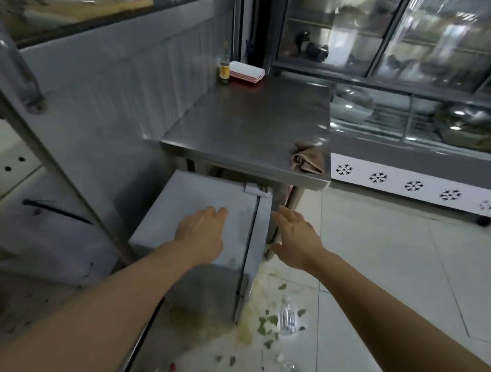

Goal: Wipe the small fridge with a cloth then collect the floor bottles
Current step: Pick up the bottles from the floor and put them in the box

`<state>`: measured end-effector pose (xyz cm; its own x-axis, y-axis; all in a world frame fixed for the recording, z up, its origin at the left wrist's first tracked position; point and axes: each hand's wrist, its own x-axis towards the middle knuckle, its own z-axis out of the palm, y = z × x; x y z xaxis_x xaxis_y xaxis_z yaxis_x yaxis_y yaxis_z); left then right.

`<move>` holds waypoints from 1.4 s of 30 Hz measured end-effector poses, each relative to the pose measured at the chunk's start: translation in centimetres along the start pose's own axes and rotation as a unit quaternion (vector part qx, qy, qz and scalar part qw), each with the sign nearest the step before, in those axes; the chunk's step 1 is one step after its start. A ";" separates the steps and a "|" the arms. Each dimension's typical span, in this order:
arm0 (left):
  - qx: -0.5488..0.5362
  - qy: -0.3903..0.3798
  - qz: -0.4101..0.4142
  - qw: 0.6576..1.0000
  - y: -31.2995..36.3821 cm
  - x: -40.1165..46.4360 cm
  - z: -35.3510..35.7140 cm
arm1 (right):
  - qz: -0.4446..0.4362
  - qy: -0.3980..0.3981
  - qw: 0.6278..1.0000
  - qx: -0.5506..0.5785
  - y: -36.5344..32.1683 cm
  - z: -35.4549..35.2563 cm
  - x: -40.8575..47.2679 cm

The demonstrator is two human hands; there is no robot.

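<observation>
A small white fridge (194, 196) stands under the near end of a steel table (245, 122). My left hand (203, 233) lies flat on the fridge top, fingers straight. My right hand (294, 234) reaches past the fridge's front right edge with fingers spread, holding nothing. A crumpled brown cloth (307, 158) sits on the table's near right corner, apart from both hands. On the tiled floor beside the fridge lies a clear plastic bottle (287, 318). Another clear bottle (291, 369) shows at the bottom edge.
Green scraps and a yellowish spill (252, 322) litter the floor by the fridge. A glass bottle (224, 69) and stacked white trays (247, 71) stand at the table's far end. A glass display cooler (403, 110) lines the right. A steel rack post (57, 170) rises at left.
</observation>
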<state>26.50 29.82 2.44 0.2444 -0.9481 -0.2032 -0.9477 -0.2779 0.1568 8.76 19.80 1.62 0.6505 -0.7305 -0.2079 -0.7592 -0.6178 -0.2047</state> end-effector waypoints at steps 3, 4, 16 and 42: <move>-0.017 -0.022 -0.008 1.000 -2.0 -4.9 2.3 | -0.007 -0.034 0.999 0.000 -3.0 3.5 -3.8; -0.017 -0.027 -0.010 0.999 -2.6 -6.4 3.2 | -0.008 -0.047 0.999 0.003 -3.9 4.7 -4.9; -0.045 -0.117 -0.135 0.983 -9.3 -18.9 15.8 | -0.080 -0.181 0.980 -0.008 -11.0 19.2 -10.5; 0.014 -0.179 -0.225 0.958 -26.0 -15.5 70.2 | -0.037 -0.298 0.954 0.024 -10.3 72.5 -2.6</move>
<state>32.98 62.63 -66.31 0.5482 -0.6185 -0.5630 -0.7692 -0.6371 -0.0491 16.39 49.14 -65.10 0.6088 -0.3821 -0.6953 -0.7188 -0.6366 -0.2795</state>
